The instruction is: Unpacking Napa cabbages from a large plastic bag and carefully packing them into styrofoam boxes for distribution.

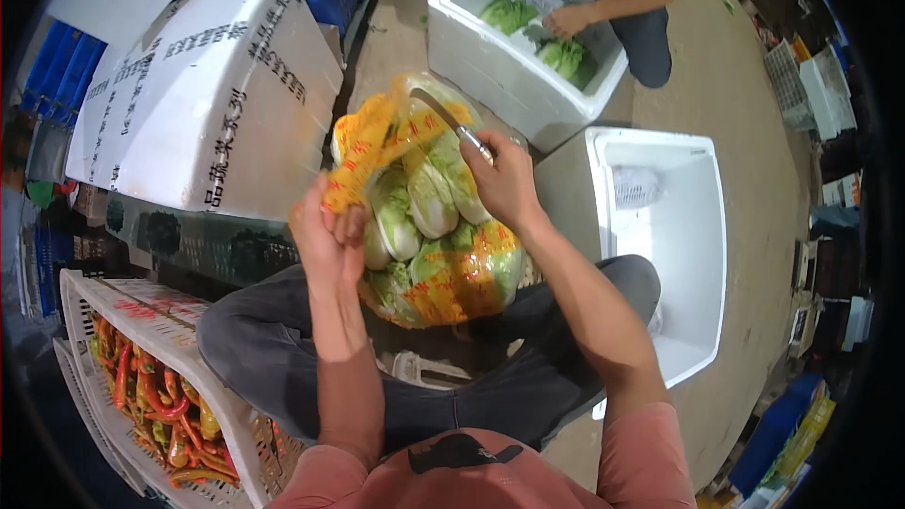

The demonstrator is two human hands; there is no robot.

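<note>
Between my knees stands a clear plastic bag (462, 285) with yellow printed bands, full of napa cabbages (431, 203). The bag is slit across the top, and several pale green cabbages show through the gap. My left hand (327, 236) is closed on a gathered yellow strip of the bag film (351, 184), pulled up at the left side. In my right hand (504, 179) is a knife (474, 143), gripped by its handle. Its curved blade points up and left, lying against the film near the bag's far side.
A white foam box (662, 254) holding a clear wrapped bundle stands to my right. Beyond it, a person's hand (568, 21) reaches into another foam box (509, 71) with cabbages. A large printed white box (189, 85) stands left, above a crate of peppers (156, 396).
</note>
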